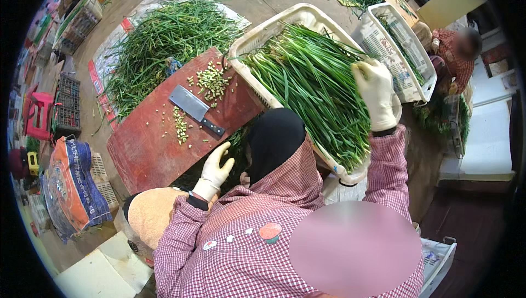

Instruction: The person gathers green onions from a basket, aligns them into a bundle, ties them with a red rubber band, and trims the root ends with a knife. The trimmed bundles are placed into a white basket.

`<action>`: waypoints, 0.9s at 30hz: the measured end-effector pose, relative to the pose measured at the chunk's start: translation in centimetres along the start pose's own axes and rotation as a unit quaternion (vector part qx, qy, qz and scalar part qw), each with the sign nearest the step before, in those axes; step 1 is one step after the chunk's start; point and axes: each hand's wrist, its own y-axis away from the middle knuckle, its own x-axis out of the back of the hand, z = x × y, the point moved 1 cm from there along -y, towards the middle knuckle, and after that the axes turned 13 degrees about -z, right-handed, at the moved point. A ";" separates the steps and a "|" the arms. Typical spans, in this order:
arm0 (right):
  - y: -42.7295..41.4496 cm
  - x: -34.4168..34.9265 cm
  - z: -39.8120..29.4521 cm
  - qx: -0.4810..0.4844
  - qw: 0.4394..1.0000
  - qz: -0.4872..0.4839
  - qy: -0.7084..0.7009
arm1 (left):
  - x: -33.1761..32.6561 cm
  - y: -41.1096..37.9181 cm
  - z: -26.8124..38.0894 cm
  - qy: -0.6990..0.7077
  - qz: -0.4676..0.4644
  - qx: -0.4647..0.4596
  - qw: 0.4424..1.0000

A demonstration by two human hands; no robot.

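My left hand (213, 171), in a pale glove, is held with thumb and fingers apart near the front edge of a red cutting board (152, 146). It holds nothing. On the board lies a cleaver (190, 104) with a dark riveted handle, between two small heaps of chopped pale stem ends (211, 82). My right hand (376, 92), also gloved, rests at the right side of a white plastic crate (269, 96) full of long green garlic chives (308, 88). Its fingers curl over the crate's edge beside the leaves; whether they grip anything is hidden.
Loose green leaves (172, 47) are heaped on a white woven sheet beyond the board. Another white crate (394, 51) stands at the right, near a seated person (452, 57). At the left are a black crate (68, 102), a pink stool (39, 115) and a stuffed sack (74, 187).
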 end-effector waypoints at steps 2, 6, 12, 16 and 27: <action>-4.2 -4.3 -0.7 0.103 0.994 0.025 -0.014 | 0.0 0.0 0.6 -0.025 -0.018 0.003 1.000; -10.7 -14.9 -1.5 0.090 0.991 -0.008 -0.096 | 0.1 -0.3 1.7 -0.042 -0.040 0.012 0.998; -14.4 -22.5 -3.9 0.006 0.949 -0.296 -0.104 | 0.6 -0.3 0.8 -0.064 -0.050 0.022 0.997; -14.1 -21.9 -5.2 0.013 0.936 -0.353 0.003 | 1.0 -1.1 1.3 -0.071 -0.072 0.025 0.995; -15.8 -20.7 -5.4 0.016 0.906 -0.421 0.029 | 1.6 -9.3 4.8 -0.106 -0.142 -0.064 0.982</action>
